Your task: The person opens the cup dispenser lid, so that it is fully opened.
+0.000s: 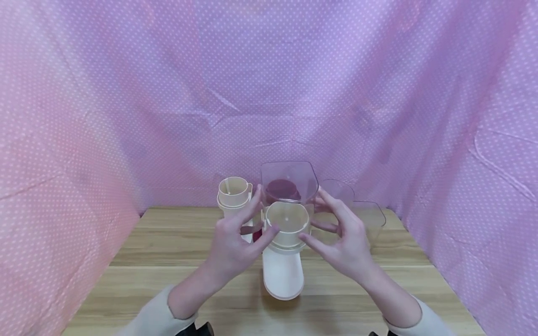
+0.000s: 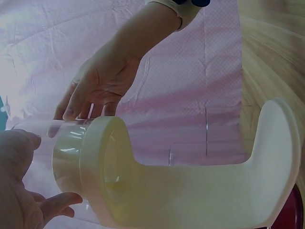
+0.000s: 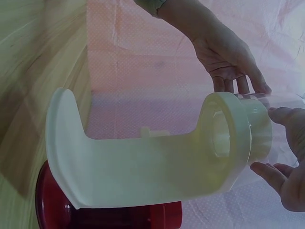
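My left hand (image 1: 235,240) and right hand (image 1: 346,235) hold a clear, square-topped plastic container (image 1: 290,172) from both sides, thumbs toward me and fingers around its far side. Its lower end sits at the cream ring top of a C-shaped plastic stand (image 1: 283,275), whose rounded foot points toward me. In the left wrist view, the collar (image 2: 69,160) of the ring shows through the clear wall. The right wrist view has the stand's upright back (image 3: 143,167) lying sideways, with the ring between both hands.
A second cream stand (image 1: 233,196) stands behind my left hand. A dark red stand (image 3: 109,217) is behind the held one, partly hidden. More clear containers (image 1: 370,214) stand to the right. A pink-purple dotted cloth (image 1: 269,93) encloses the wooden table (image 1: 168,261).
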Action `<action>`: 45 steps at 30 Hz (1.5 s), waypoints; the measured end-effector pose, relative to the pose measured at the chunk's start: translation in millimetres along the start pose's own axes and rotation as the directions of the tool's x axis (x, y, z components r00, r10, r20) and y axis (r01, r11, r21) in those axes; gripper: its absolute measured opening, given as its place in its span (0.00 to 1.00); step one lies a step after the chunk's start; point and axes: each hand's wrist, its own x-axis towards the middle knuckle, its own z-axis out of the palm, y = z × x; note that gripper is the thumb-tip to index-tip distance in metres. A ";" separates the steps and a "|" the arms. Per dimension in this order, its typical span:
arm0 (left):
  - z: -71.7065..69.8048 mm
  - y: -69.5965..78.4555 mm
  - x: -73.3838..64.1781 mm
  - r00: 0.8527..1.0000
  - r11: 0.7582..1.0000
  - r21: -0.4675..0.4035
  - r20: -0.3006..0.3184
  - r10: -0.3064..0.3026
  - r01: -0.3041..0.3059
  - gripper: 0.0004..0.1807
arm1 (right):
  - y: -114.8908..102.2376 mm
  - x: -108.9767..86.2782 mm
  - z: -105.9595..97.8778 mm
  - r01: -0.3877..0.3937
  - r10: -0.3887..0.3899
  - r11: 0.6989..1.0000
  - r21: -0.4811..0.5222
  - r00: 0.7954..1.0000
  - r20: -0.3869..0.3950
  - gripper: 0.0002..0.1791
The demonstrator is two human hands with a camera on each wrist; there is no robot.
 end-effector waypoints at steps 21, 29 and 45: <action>14.0 -19.5 -16.6 0.999 0.999 -0.019 0.023 -0.045 0.045 0.43 | 22.3 -22.8 8.9 -0.038 0.038 0.999 0.008 0.999 -0.001 0.59; 15.6 -27.4 -22.3 0.999 0.999 -0.010 0.011 -0.033 0.033 0.43 | 25.4 -26.6 13.5 -0.053 0.053 0.999 0.012 0.999 0.002 0.58; 13.8 -36.0 -26.1 0.998 0.998 -0.021 0.027 -0.059 0.060 0.43 | 32.6 -30.6 21.5 -0.051 0.051 0.999 0.006 0.999 0.003 0.60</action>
